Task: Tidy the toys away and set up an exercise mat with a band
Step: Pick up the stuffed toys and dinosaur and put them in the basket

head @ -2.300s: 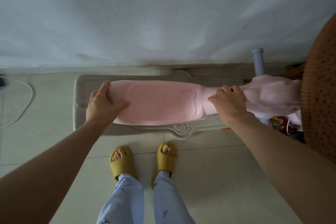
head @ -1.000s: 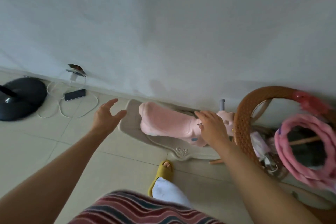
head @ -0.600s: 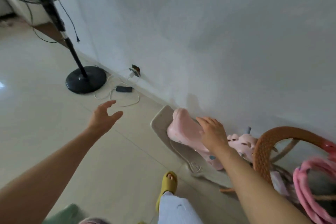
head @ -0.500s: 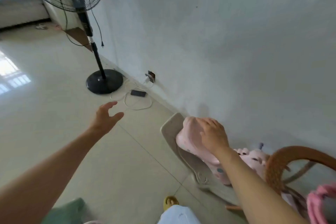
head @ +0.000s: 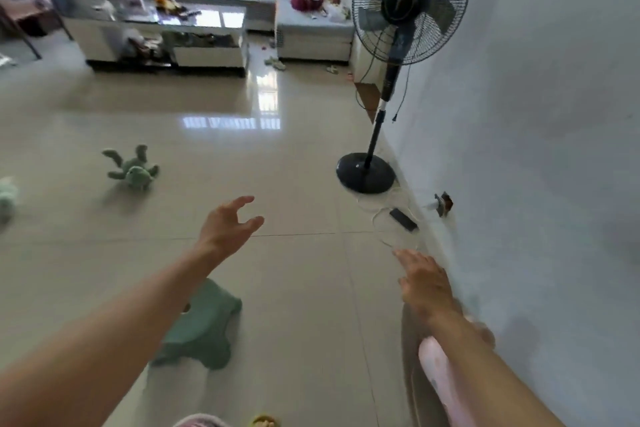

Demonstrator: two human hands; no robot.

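My left hand (head: 227, 227) hovers open over the tiled floor with fingers spread, holding nothing. Off the pink rocking toy (head: 438, 374), my right hand (head: 424, 282) is open and empty above the toy's end by the wall. A green plush toy (head: 131, 168) lies on the floor at the left. Below my left forearm lies a green cloth item (head: 204, 326). Another pale green toy (head: 7, 196) shows at the left edge. No mat or band is in view.
A black standing fan (head: 398, 28) rises by the wall, its round base (head: 365, 172) on the floor. A phone (head: 403, 218) with a white cable lies near a wall socket (head: 443, 203). A low TV cabinet (head: 166, 38) and sofa (head: 311, 24) with small toys stand at the far end.
The view has swung left from the wall to the room. My right hand has come off the pink rocking toy. My left hand stays open in the air.
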